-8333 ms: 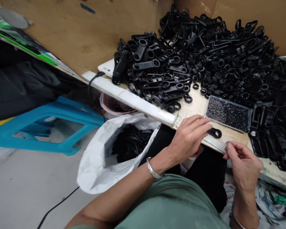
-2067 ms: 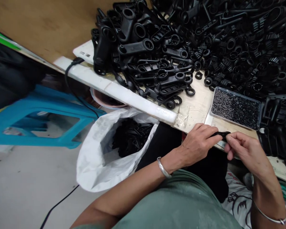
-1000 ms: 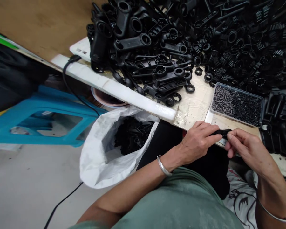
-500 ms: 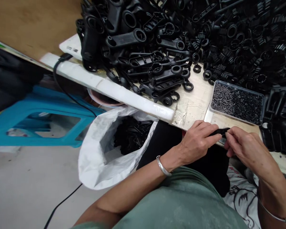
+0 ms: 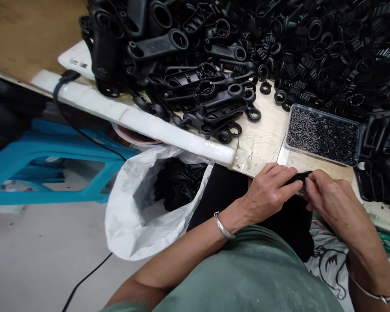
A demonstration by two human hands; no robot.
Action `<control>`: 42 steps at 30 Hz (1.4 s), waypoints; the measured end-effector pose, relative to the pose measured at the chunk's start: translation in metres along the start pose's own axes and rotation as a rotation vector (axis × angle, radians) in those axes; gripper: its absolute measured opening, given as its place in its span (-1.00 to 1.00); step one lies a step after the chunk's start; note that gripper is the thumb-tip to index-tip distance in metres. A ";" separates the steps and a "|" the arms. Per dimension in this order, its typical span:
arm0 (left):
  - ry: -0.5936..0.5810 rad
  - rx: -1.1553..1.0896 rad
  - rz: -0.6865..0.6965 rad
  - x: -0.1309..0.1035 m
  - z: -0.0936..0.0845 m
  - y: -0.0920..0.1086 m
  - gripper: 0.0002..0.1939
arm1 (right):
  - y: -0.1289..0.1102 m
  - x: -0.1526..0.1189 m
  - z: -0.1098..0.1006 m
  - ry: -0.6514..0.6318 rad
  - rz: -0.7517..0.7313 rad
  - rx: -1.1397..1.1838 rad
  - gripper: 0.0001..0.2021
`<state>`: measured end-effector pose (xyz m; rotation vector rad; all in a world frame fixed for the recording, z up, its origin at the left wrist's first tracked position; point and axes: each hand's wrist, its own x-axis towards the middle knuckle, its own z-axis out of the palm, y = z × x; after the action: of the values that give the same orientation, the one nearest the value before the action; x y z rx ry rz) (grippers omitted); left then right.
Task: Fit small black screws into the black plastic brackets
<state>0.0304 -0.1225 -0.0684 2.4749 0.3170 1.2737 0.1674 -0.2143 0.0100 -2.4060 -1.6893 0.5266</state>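
Observation:
At the table's front edge, my left hand (image 5: 273, 188) is closed on a small, long black plastic part (image 5: 300, 176). My right hand (image 5: 326, 190) has its fingers pinched at the other end of that part. Fingers cover much of the part, so its exact kind and anything small in the right fingertips are hidden. Just beyond my hands sits a clear plastic box (image 5: 323, 135) of tiny dark metal pieces, perhaps screws.
Black plastic arm-shaped parts (image 5: 221, 97) and ring parts (image 5: 315, 30) are heaped across the table (image 5: 263, 143). A white strip (image 5: 143, 121) runs along its edge. Below stand a white sack (image 5: 123, 225) of black parts and a blue stool (image 5: 52, 149). A black cable (image 5: 84, 123) hangs down.
The view has shifted slightly, moving the heaps a little left and up in the picture. Both hands stay on the black part; the right hand has turned slightly, its fingers more curled.

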 end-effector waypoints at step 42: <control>0.266 -0.187 -0.072 -0.001 -0.008 0.033 -0.87 | -0.014 -0.014 0.025 0.402 0.339 1.420 -0.57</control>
<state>0.0243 -0.1520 -0.0515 2.1227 0.3320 1.5297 0.1415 -0.2244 -0.0056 -1.4835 -0.3611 0.8103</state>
